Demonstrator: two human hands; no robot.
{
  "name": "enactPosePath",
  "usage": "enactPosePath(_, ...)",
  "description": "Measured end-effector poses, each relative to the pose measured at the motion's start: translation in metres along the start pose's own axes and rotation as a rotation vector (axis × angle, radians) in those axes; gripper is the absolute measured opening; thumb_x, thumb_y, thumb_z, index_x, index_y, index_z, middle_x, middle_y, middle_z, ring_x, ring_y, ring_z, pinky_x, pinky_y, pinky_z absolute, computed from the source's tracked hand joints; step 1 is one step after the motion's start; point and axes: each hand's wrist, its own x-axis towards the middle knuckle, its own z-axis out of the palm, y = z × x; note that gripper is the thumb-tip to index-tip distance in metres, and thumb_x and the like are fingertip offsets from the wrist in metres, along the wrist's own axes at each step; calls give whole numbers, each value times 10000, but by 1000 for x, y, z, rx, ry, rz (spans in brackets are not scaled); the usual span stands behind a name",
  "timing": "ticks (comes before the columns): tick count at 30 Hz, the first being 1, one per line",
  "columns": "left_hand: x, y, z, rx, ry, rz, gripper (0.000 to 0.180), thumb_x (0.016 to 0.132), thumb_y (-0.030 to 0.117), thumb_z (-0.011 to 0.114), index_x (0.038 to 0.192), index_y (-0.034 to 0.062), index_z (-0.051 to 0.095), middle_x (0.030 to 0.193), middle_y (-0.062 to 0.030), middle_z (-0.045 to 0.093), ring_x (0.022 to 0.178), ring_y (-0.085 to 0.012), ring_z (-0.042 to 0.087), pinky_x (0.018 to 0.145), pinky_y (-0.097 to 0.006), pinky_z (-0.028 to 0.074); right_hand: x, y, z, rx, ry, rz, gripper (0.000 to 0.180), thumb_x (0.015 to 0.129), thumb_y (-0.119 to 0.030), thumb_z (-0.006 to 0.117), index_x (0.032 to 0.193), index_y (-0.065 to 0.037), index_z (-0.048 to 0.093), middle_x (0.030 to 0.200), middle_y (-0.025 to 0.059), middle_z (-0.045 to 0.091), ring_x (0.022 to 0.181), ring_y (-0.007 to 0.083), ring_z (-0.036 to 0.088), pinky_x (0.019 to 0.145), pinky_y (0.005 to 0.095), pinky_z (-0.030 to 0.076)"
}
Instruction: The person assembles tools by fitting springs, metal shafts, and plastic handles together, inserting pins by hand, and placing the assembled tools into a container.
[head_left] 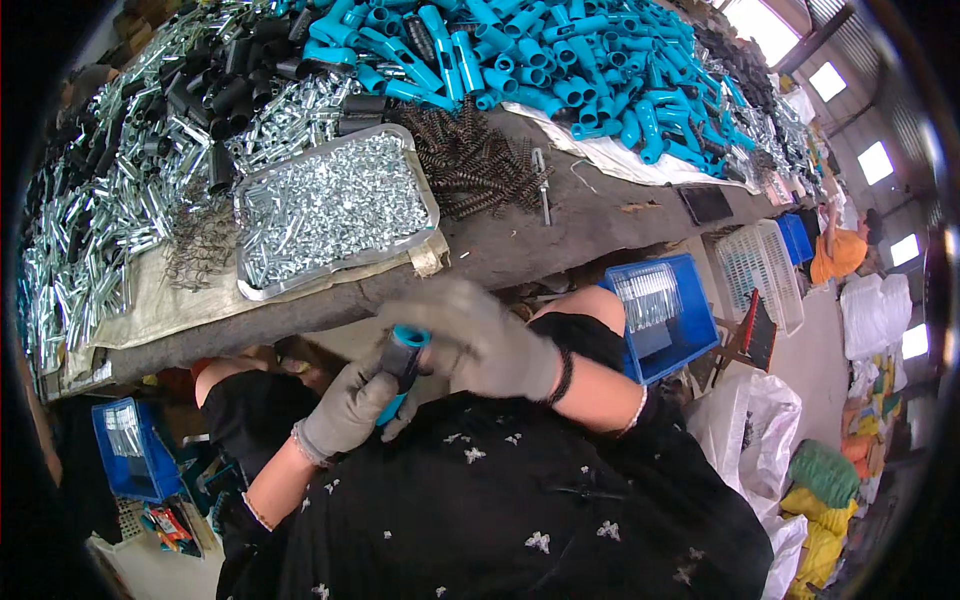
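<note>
My left hand (347,412), in a grey work glove, is closed around a tubular plastic handle part (402,358) with a black middle and teal ends. The part stands tilted above my lap, its round teal opening facing up. Close beside that upper end is my right hand (475,338), gloved as well. Motion smears its fingers, so I cannot make out whether they grip anything. On the bench ahead, a clear tray (431,205) holds a heap of small shiny metal pieces. Dark coil springs (465,165) lie in a pile right of it.
Teal plastic handle parts (590,75) are heaped at the back of the bench (500,255). Metal tubes (85,270) and black sleeves (235,95) cover its left. Blue bins (690,345) with metal pieces flank me below. A white sack (745,420) stands at the right; another person (840,252) is beyond.
</note>
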Motion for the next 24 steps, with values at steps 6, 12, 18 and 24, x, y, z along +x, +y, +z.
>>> enactPosePath(6, -1, 0, 2, 194, 213, -87, 602, 970, 532, 560, 1324, 47, 510, 799, -27, 581, 566, -87, 526, 513, -242, 423, 29, 94, -70, -883, 442, 454, 638, 838, -313, 758, 1334, 2, 510, 1217, 238, 596, 1174, 422, 548, 1020, 477, 427)
enactPosePath(12, -8, -1, 4, 127, 253, -100, 571, 982, 449, 601, 1352, 33, 477, 810, -22, 571, 565, -81, 513, 509, -237, 420, 23, 84, -87, -582, 360, 565, 527, 738, -273, 846, 1164, -31, 653, 1084, 192, 623, 988, 307, 612, 895, 402, 484)
enactPosePath(18, -1, 1, 3, 238, 303, -71, 537, 987, 473, 579, 1290, 33, 536, 840, -27, 609, 625, -73, 574, 523, -228, 460, 12, 1, -45, -94, 141, 290, 354, 744, -255, 844, 1021, -74, 720, 1063, 122, 570, 1025, 275, 563, 913, 365, 467)
enactPosePath(24, 4, -8, -1, 446, 275, 80, 498, 982, 394, 620, 1278, 4, 530, 888, -31, 628, 751, -71, 587, 613, -237, 495, 8, -13, -18, 53, 55, 206, 210, 851, -101, 711, 1056, -58, 697, 1072, 147, 552, 995, 322, 586, 858, 403, 483)
